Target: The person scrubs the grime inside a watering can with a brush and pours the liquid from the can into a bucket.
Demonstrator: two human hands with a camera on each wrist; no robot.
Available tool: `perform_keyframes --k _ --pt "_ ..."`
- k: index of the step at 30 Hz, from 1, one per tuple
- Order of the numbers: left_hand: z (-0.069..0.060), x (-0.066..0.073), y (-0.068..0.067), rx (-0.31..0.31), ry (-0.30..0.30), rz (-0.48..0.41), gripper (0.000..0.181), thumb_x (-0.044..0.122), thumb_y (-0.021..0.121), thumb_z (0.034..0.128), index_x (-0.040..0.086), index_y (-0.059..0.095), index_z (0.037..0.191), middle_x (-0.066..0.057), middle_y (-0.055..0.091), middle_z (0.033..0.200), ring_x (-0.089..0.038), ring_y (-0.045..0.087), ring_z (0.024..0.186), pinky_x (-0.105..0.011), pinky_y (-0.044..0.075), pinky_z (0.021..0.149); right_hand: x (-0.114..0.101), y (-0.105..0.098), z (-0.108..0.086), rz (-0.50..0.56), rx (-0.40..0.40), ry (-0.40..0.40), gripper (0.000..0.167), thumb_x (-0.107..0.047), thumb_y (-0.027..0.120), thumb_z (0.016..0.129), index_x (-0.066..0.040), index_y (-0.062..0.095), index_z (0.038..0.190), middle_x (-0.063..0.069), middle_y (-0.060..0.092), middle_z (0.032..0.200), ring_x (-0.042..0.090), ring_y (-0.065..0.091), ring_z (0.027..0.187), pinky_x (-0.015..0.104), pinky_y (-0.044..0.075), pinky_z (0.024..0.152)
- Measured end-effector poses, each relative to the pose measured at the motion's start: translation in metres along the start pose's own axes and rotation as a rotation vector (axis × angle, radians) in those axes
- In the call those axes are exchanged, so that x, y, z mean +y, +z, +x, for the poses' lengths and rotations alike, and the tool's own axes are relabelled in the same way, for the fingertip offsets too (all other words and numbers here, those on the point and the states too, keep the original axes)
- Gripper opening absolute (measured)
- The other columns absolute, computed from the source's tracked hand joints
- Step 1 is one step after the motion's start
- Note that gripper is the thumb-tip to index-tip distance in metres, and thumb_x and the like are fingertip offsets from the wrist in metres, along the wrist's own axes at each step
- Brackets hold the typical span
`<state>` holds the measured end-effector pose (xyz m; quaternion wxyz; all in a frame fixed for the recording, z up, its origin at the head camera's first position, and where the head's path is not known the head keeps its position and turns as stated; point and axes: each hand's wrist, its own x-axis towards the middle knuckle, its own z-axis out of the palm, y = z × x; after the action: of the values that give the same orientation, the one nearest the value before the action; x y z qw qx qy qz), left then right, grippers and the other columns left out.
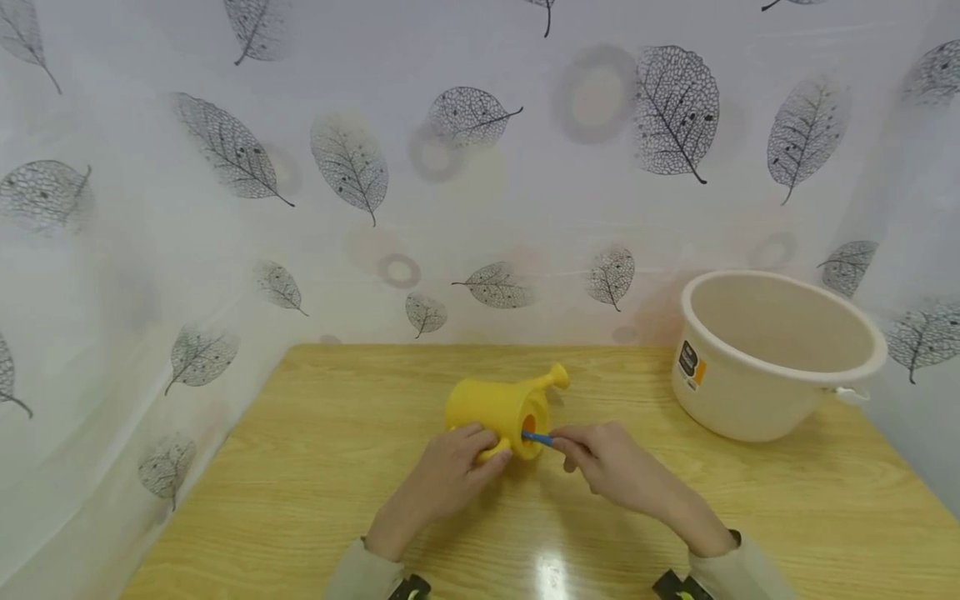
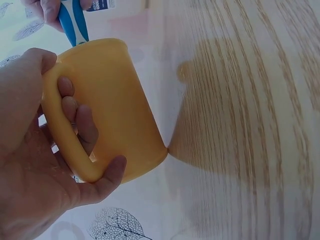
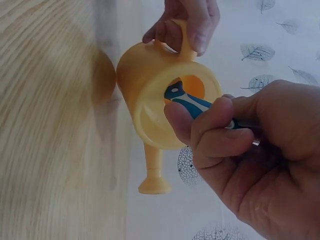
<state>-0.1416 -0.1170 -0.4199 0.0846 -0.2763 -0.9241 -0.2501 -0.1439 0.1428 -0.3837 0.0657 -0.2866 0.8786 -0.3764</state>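
A yellow watering can (image 1: 487, 404) lies tipped over the wooden table, its open top facing right and its spout pointing to the back right. My left hand (image 1: 453, 467) grips its handle; in the left wrist view, the fingers of my left hand (image 2: 45, 135) curl through the handle (image 2: 70, 135). My right hand (image 1: 618, 467) pinches a blue and white tool (image 1: 537, 437) at the can's opening. In the right wrist view, the tool (image 3: 192, 104) reaches into the hole of the can (image 3: 145, 75), above the fingers of my right hand (image 3: 255, 155). Its inner end is hidden in the head view.
A large cream bucket (image 1: 738, 404) with a dark and orange label stands at the table's back right. Behind the wooden table (image 1: 337, 383) hangs a pale sheet (image 1: 525, 192) printed with leaves, which also runs along the left side.
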Motion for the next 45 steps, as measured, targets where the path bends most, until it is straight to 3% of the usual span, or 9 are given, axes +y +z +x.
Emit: perform_keyframes --k 3,23,30,45 --pt "0.000 0.000 -0.001 -0.008 -0.005 -0.004 0.027 0.037 0.058 0.1044 0.021 0.054 0.083 0.013 0.043 0.077 -0.002 0.038 0.067 -0.017 0.036 0.063 0.000 -0.006 -0.002 0.027 -0.025 0.054 0.029 -0.018 0.050 0.108 -0.001 0.068 0.124 0.007 0.071 0.084 0.003 0.051 0.048 0.020 0.042 0.043" --pt "-0.001 -0.002 0.002 0.008 -0.008 -0.025 0.027 0.038 0.058 0.1040 0.023 0.054 0.082 0.013 0.043 0.077 -0.002 0.039 0.068 -0.017 0.037 0.063 0.007 -0.005 -0.002 0.251 -0.047 0.150 0.035 -0.026 0.048 0.110 0.000 0.068 0.122 0.013 0.072 0.085 0.007 0.052 0.050 0.020 0.036 0.043" --pt "0.000 -0.001 -0.001 0.014 -0.011 -0.017 0.027 0.037 0.059 0.1036 0.023 0.055 0.082 0.013 0.043 0.077 -0.002 0.038 0.067 -0.018 0.037 0.063 0.009 -0.012 -0.007 0.307 -0.059 0.163 0.038 -0.026 0.047 0.110 0.001 0.064 0.130 0.014 0.072 0.086 0.006 0.050 0.049 0.019 0.033 0.041" --pt "0.000 0.000 -0.003 -0.001 -0.007 -0.031 0.031 0.040 0.055 0.1055 0.021 0.054 0.081 0.011 0.044 0.077 -0.002 0.039 0.068 -0.018 0.036 0.063 0.004 -0.001 0.003 0.318 -0.052 0.156 0.034 -0.026 0.047 0.110 -0.001 0.070 0.111 0.016 0.071 0.085 0.006 0.050 0.049 0.017 0.034 0.042"
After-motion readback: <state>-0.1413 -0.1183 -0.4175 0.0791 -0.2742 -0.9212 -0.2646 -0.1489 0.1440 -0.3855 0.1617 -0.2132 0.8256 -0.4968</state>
